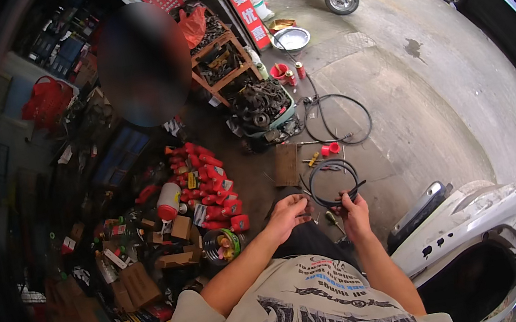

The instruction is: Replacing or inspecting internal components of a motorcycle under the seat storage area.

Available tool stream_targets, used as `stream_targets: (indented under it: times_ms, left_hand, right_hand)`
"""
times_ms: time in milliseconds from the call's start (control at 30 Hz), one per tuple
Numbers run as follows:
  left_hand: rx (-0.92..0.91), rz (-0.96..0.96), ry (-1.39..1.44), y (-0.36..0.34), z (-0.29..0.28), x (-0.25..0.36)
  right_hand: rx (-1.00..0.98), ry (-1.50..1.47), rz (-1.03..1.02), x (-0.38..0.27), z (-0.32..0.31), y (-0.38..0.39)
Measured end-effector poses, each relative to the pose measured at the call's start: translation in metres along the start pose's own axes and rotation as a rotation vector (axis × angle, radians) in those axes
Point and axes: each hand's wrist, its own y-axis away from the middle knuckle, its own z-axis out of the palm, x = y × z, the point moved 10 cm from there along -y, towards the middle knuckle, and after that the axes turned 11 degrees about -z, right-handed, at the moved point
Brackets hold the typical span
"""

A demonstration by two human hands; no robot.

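Note:
My right hand (354, 210) grips a coil of thin black cable (313, 186) at its near edge, with the thumb and fingers closed on it. The coil hangs in front of me, and a short dark end sticks out past my fingers on the right. Just left of the coil, my left hand (290, 214) is closed in a pinch; what its fingertips hold, if anything, is too small to make out. Below the coil, between my hands, shows a screwdriver with a green handle (331, 218).
A white scooter body (486, 218) stands close on my right. Red bottles (210, 182) and cardboard boxes (138, 283) crowd the left. Ahead lie a wooden board (286, 165), a red cup (331, 149) and a black hose (370, 118). A metal basin (291, 39) sits farther off.

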Motion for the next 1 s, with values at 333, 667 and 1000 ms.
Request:
stream_targets:
  times_ms: [333,667,1000]
  left_hand:
    - [0.141,-0.031,0.295,-0.017,-0.114,0.031]
    - [0.233,-0.075,0.501,-0.169,-0.332,0.096]
    - [0.392,0.016,0.783,-0.185,-0.532,0.195]
  right_hand:
    - [-0.13,0.059,0.08,0.062,0.107,-0.04]
    - [-0.068,0.216,0.137,0.173,0.269,-0.159]
    - [0.029,0.225,0.145,0.245,0.463,-0.255]
